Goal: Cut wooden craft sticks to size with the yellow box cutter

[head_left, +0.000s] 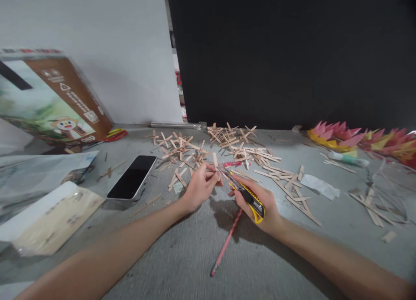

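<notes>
In the middle of the table, my left hand (202, 184) pinches a small wooden craft stick (215, 159), one end pointing up past the fingertips. My right hand (260, 204) is closed around a yellow and black utility knife (248, 196). The knife's blade end meets the stick close to my left fingers; whether it cuts into the wood I cannot tell. A pink pencil (224, 250) lies on the table below my right hand. Behind both hands are piles of craft sticks, many joined into crosses (177, 146). A pink-red item (232, 164) lies just beyond the fingertips.
A phone (132, 177) lies left of my left hand. Further left are a paper packet (58, 217), plastic bags and a printed box (58, 100). Loose sticks (292, 187), a glue-like tube (348, 158) and pink-yellow paper flowers (338, 135) lie to the right. A black panel (289, 57) stands behind.
</notes>
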A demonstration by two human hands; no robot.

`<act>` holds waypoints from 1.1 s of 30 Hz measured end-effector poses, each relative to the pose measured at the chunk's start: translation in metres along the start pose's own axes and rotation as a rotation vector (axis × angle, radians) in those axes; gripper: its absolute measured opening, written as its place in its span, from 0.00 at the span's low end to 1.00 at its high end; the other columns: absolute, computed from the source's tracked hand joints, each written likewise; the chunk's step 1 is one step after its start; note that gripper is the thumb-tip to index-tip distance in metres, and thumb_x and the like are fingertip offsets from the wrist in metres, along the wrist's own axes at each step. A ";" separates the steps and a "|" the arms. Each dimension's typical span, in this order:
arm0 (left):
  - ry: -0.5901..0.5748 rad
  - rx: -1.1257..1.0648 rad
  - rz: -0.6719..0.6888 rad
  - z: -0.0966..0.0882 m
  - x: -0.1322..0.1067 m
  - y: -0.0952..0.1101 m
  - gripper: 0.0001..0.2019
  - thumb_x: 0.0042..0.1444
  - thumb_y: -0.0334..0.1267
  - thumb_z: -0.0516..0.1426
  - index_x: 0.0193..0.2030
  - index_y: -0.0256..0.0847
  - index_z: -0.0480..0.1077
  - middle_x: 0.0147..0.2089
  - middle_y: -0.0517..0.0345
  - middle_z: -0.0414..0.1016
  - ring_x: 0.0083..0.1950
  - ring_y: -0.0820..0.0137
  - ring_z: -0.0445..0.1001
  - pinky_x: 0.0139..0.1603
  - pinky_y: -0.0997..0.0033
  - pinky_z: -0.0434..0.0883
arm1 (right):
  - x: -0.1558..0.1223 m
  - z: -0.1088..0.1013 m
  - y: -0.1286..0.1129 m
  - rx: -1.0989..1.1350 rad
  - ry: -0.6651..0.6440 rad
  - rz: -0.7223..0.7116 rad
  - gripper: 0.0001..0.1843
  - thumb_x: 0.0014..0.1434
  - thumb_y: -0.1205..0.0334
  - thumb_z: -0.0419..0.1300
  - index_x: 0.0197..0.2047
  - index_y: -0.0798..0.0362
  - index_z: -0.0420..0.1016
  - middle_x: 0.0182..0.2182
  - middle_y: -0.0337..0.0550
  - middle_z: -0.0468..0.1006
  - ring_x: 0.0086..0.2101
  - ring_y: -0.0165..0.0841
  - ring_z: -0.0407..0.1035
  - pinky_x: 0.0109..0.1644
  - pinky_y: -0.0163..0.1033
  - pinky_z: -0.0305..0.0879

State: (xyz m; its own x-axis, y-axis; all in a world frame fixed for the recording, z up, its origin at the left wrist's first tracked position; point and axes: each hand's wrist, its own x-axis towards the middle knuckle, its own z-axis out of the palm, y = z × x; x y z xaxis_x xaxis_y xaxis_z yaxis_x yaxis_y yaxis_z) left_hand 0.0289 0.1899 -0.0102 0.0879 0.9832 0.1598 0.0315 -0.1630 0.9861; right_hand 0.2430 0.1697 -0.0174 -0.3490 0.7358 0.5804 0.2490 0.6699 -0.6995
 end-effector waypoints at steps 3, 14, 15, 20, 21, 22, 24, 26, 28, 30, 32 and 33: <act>-0.002 0.000 -0.004 0.000 0.000 0.001 0.15 0.65 0.47 0.60 0.40 0.43 0.59 0.29 0.59 0.80 0.32 0.69 0.79 0.40 0.67 0.73 | 0.001 -0.001 0.000 -0.012 -0.007 -0.009 0.21 0.69 0.63 0.61 0.64 0.48 0.71 0.47 0.49 0.84 0.38 0.35 0.82 0.44 0.39 0.80; -0.008 0.205 0.037 -0.001 -0.001 -0.006 0.10 0.68 0.43 0.56 0.40 0.44 0.58 0.32 0.57 0.80 0.33 0.66 0.80 0.37 0.68 0.71 | 0.001 0.003 -0.010 0.401 -0.012 0.247 0.19 0.69 0.54 0.62 0.60 0.50 0.70 0.45 0.49 0.84 0.41 0.42 0.83 0.39 0.46 0.83; 0.001 0.257 0.044 -0.001 -0.001 -0.005 0.10 0.68 0.42 0.56 0.39 0.44 0.58 0.32 0.57 0.80 0.33 0.66 0.80 0.36 0.68 0.70 | 0.002 0.004 -0.013 0.443 0.001 0.275 0.18 0.69 0.54 0.61 0.60 0.49 0.71 0.45 0.49 0.84 0.42 0.43 0.83 0.39 0.46 0.83; 0.040 0.400 0.096 0.001 -0.003 -0.004 0.09 0.69 0.42 0.55 0.38 0.44 0.60 0.33 0.58 0.80 0.34 0.66 0.81 0.38 0.68 0.70 | 0.004 0.005 -0.028 0.618 0.100 0.460 0.19 0.67 0.51 0.63 0.57 0.51 0.74 0.43 0.50 0.85 0.42 0.44 0.83 0.40 0.44 0.83; 0.045 0.414 0.096 0.001 -0.003 -0.004 0.09 0.69 0.42 0.55 0.38 0.44 0.60 0.33 0.58 0.80 0.35 0.66 0.81 0.38 0.68 0.70 | 0.005 0.006 -0.028 0.661 0.128 0.506 0.20 0.67 0.51 0.64 0.57 0.51 0.75 0.43 0.50 0.85 0.42 0.44 0.83 0.40 0.43 0.82; 0.050 0.425 0.093 0.001 -0.003 -0.005 0.08 0.69 0.41 0.55 0.38 0.44 0.60 0.34 0.57 0.80 0.36 0.66 0.81 0.38 0.69 0.70 | 0.005 0.007 -0.028 0.710 0.155 0.549 0.20 0.66 0.51 0.65 0.57 0.51 0.76 0.42 0.50 0.86 0.43 0.43 0.83 0.40 0.42 0.82; 0.054 0.441 0.086 0.001 -0.002 -0.005 0.08 0.69 0.41 0.54 0.38 0.44 0.61 0.35 0.57 0.81 0.36 0.66 0.82 0.38 0.69 0.71 | 0.008 0.009 -0.024 0.809 0.210 0.627 0.21 0.64 0.51 0.68 0.56 0.51 0.78 0.41 0.48 0.86 0.43 0.42 0.83 0.39 0.37 0.80; 0.046 0.451 0.071 0.001 -0.002 -0.005 0.07 0.69 0.40 0.54 0.39 0.44 0.60 0.34 0.57 0.81 0.36 0.66 0.81 0.38 0.68 0.71 | 0.011 0.010 -0.018 0.898 0.268 0.682 0.20 0.62 0.52 0.69 0.53 0.52 0.79 0.39 0.47 0.87 0.42 0.41 0.83 0.36 0.34 0.79; 0.033 0.458 0.041 0.001 -0.002 -0.004 0.07 0.69 0.39 0.54 0.38 0.45 0.60 0.33 0.58 0.81 0.34 0.66 0.81 0.38 0.68 0.71 | 0.014 0.009 -0.013 0.944 0.292 0.694 0.18 0.62 0.53 0.69 0.52 0.52 0.79 0.41 0.48 0.87 0.43 0.40 0.83 0.36 0.32 0.78; 0.023 0.449 0.012 0.001 -0.002 -0.003 0.07 0.68 0.39 0.54 0.38 0.45 0.60 0.32 0.58 0.82 0.33 0.66 0.81 0.38 0.68 0.71 | 0.017 0.005 -0.009 0.927 0.271 0.628 0.18 0.64 0.52 0.67 0.53 0.52 0.78 0.42 0.49 0.86 0.44 0.40 0.83 0.34 0.33 0.77; 0.011 0.420 0.008 0.001 -0.001 -0.002 0.06 0.68 0.40 0.54 0.40 0.44 0.60 0.31 0.59 0.82 0.33 0.66 0.81 0.39 0.67 0.71 | 0.018 -0.001 -0.007 0.821 0.225 0.506 0.19 0.66 0.50 0.64 0.55 0.51 0.76 0.40 0.49 0.86 0.40 0.40 0.83 0.31 0.35 0.76; 0.001 0.402 0.013 0.001 -0.001 -0.002 0.06 0.68 0.41 0.54 0.41 0.44 0.61 0.31 0.59 0.82 0.33 0.66 0.80 0.40 0.67 0.71 | 0.017 -0.004 -0.006 0.735 0.200 0.448 0.20 0.66 0.49 0.64 0.56 0.51 0.75 0.38 0.48 0.85 0.36 0.39 0.82 0.29 0.36 0.75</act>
State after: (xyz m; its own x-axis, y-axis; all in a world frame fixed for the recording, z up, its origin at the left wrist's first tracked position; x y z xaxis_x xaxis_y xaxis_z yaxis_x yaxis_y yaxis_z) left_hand 0.0295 0.1897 -0.0126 0.0901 0.9809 0.1723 0.4177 -0.1943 0.8876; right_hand 0.2388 0.1792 -0.0020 -0.1765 0.9635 0.2014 -0.3433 0.1315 -0.9300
